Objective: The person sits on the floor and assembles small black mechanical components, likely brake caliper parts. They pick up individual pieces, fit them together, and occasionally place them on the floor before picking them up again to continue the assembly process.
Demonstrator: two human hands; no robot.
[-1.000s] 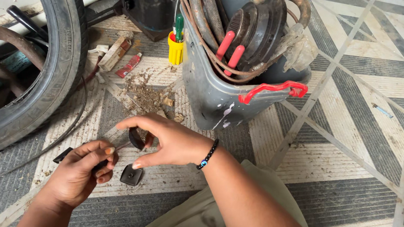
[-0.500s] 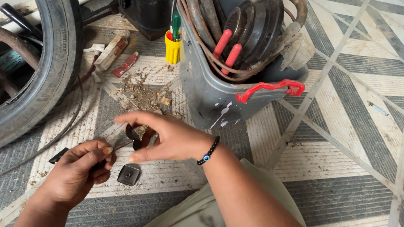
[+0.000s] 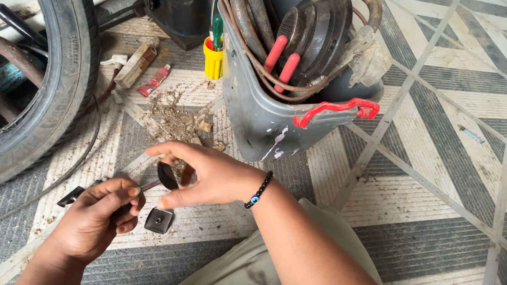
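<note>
A small dark round patch [image 3: 168,176], held a second ago lower over the square piece [image 3: 159,220], is now pinched in the right hand [image 3: 206,175], while the left hand [image 3: 100,212] is closed around a thin tool [image 3: 149,185] on the tiled floor [image 3: 418,191].

Tyre [image 3: 41,83] cut off at the frame's left edge; the left hand [image 3: 93,220] hides most of a thin tool.

Tyre [image 3: 41,83] lies left, tool-filled bucket [image 3: 267,119] behind both hands, square plate [image 3: 159,220] on the floor between them.
</note>
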